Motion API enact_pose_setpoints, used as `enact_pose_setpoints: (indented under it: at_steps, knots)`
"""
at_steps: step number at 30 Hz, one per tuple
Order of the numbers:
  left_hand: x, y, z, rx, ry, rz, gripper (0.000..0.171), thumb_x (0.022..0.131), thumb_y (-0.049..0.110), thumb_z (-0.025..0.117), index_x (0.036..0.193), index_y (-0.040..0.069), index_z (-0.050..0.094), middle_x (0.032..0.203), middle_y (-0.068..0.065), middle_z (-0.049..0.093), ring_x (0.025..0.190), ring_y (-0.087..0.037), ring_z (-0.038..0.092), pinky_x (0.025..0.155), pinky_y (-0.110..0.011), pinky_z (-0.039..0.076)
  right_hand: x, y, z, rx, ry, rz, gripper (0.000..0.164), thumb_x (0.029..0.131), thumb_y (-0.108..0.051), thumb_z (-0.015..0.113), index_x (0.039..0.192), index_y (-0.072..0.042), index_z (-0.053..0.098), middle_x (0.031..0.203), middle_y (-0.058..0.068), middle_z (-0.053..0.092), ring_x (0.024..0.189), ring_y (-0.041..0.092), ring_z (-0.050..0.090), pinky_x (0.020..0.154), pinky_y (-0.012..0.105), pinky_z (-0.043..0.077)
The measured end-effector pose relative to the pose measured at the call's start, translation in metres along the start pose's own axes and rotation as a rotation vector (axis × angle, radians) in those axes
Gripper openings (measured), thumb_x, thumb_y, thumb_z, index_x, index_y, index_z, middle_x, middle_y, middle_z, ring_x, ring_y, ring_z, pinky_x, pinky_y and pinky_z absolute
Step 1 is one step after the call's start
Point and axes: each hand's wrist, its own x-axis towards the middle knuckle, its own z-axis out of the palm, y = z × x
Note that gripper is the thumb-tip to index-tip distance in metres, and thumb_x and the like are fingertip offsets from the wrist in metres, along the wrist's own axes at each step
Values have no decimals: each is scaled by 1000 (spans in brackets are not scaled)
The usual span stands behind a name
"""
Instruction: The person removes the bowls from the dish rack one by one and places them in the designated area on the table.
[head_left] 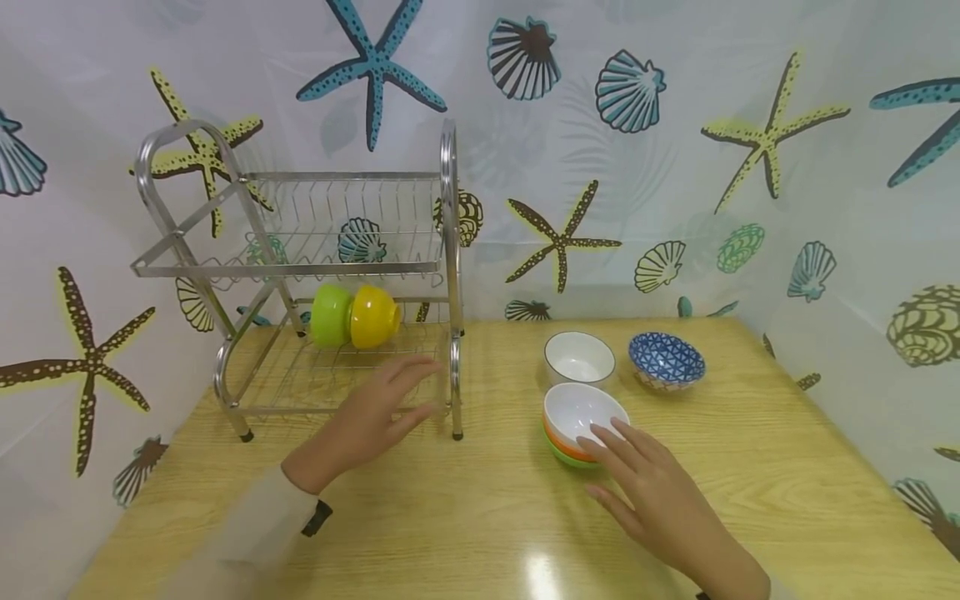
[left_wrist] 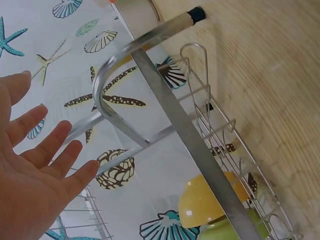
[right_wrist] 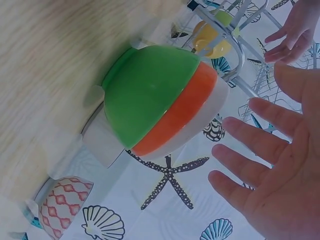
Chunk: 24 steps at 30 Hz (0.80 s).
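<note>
My left hand [head_left: 382, 412] hovers in front of the dish rack's lower tier, fingers extended and holding nothing. On that tier a green bowl [head_left: 330, 316] and a yellow bowl [head_left: 373, 317] stand on their sides, touching. My right hand [head_left: 648, 492] is held with spread fingers beside a nested stack of bowls: a white bowl [head_left: 583, 410] on top, an orange bowl [right_wrist: 177, 114] under it, and a green bowl [right_wrist: 150, 92] at the bottom. In the right wrist view a gap shows between the fingertips and the stack.
The two-tier metal dish rack [head_left: 337, 268] stands at the left of the wooden table [head_left: 480, 517]. Behind the stack is a white bowl with a dark rim [head_left: 579, 358]. To its right sits a patterned bowl [head_left: 666, 360], blue inside. A printed curtain [head_left: 480, 125] surrounds the table.
</note>
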Motion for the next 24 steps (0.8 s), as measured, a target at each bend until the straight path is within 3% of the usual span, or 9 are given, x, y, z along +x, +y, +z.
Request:
enact_pose_setpoints:
  at_steps: [6, 14, 19, 24]
  knots:
    - [5, -15, -5, -8, 30, -73, 48, 92, 20, 66, 135, 4, 51, 136, -16, 50, 128, -32, 45, 107, -47, 40, 0, -4, -3, -13, -13, 9, 47, 98, -47, 49, 130, -14, 58, 132, 10, 57, 125, 34, 49, 103, 47, 38]
    - [10, -43, -13, -205, 2, -344, 57, 98, 26, 56, 147, 6, 33, 147, -15, 40, 135, -34, 37, 109, -53, 35, 1, -5, -6, 4, 25, -26, 49, 100, -49, 40, 129, -14, 59, 130, 6, 59, 124, 30, 50, 109, 38, 33]
    - [13, -60, -16, -194, 42, -403, 57, 100, 29, 53, 148, 7, 31, 144, -18, 42, 133, -37, 38, 107, -57, 35, 2, -5, -8, 39, 64, -44, 51, 101, -48, 36, 127, -12, 61, 127, 7, 61, 122, 30, 52, 114, 30, 26]
    - [17, -73, -18, -185, 69, -469, 58, 100, 31, 51, 147, 3, 32, 144, -22, 40, 131, -40, 38, 107, -57, 34, 2, -6, -8, 33, 59, -42, 50, 101, -49, 36, 129, -15, 61, 130, 7, 60, 124, 31, 50, 115, 29, 24]
